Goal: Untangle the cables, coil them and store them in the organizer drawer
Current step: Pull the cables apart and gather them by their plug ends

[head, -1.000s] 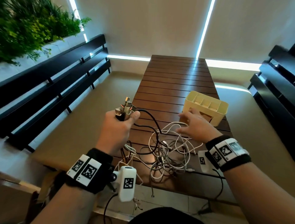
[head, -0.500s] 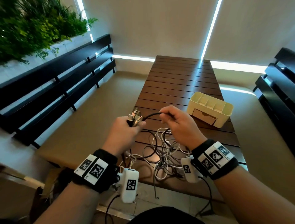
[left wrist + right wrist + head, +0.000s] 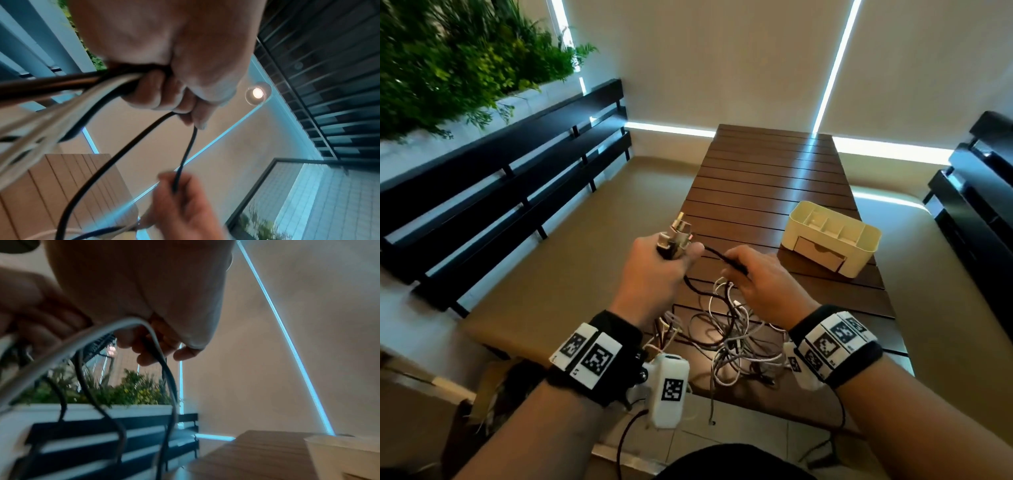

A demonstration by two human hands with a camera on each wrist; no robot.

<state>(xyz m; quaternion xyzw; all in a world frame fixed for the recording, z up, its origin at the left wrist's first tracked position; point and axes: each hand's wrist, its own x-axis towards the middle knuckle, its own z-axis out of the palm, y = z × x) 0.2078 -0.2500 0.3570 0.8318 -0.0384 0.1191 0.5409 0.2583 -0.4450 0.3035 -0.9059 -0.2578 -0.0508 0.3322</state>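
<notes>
Slatted brown surface at centre carries tangled cables and a cream organizer. Left hand grips plugs; right hand pinches a black cable. Dark benches on both sides.

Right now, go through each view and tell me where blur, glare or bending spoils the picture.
Head view: fairly sharp; wide lens bows the bench and table; light slits glare; a bright patch on the slats lies under the cable tangle. Left wrist view: the near cable bundle is smeared, the lamp flares, the right hand is soft. Right wrist view: dim, cables and plants blurred.
</notes>
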